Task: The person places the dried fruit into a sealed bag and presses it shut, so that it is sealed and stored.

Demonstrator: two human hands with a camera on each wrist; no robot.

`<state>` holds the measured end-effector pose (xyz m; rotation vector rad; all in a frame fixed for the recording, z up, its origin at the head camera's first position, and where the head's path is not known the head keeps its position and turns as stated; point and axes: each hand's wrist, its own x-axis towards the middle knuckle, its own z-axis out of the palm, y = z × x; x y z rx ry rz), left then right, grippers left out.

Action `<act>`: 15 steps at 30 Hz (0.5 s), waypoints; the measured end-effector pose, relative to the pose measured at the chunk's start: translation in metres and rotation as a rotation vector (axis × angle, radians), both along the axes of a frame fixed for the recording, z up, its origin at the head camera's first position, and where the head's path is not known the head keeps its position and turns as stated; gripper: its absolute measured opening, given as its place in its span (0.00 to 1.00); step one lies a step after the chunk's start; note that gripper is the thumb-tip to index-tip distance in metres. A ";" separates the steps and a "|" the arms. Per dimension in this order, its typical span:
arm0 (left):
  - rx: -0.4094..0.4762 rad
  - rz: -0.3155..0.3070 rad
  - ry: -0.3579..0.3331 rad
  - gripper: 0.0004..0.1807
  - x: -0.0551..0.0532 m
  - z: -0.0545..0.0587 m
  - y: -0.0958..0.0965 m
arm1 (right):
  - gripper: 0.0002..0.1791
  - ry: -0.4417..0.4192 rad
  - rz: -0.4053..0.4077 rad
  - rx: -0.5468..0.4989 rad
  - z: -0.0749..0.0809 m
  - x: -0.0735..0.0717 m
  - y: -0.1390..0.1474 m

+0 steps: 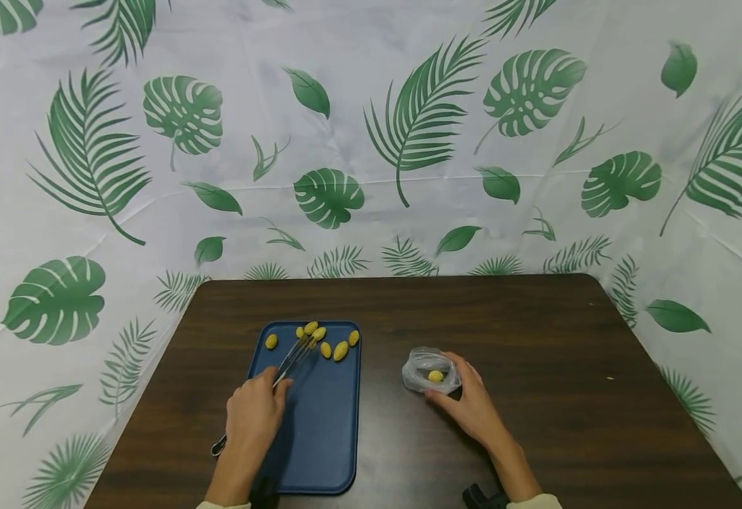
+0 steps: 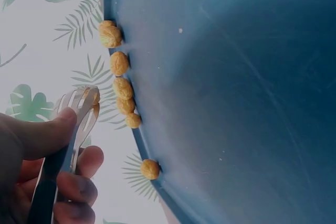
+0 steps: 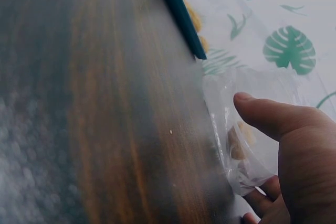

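Observation:
In the head view my left hand (image 1: 256, 410) grips metal tongs (image 1: 291, 359) over a blue tray (image 1: 320, 445). The tongs have fork-like ends, and the left wrist view shows a yellow piece (image 2: 94, 98) between them. Several small, yellow, wrinkled oval pieces (image 1: 341, 350) lie along the tray's far end. To the right of the tray, my right hand (image 1: 475, 406) holds a clear plastic bag (image 1: 412, 376) by its side, thumb at the near edge. Through the bag's opening a yellow piece (image 1: 436, 376) shows inside.
Both the tray and the bag are on a dark wooden table (image 1: 536, 332). Behind it hangs a white cloth (image 1: 358, 92) printed with green leaves. A tiny pale scrap (image 1: 610, 378) lies on the table at the right.

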<state>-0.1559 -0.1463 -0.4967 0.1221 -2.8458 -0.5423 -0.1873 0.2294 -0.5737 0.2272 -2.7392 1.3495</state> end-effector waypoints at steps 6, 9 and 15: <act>0.017 -0.005 0.058 0.15 -0.002 0.004 0.002 | 0.44 0.015 -0.004 0.017 0.001 -0.002 0.000; 0.034 0.000 0.077 0.15 -0.001 0.006 0.002 | 0.45 0.010 -0.001 0.021 0.001 -0.002 0.000; 0.058 0.009 0.121 0.15 0.002 0.010 0.002 | 0.45 -0.006 0.001 0.018 0.001 -0.001 -0.001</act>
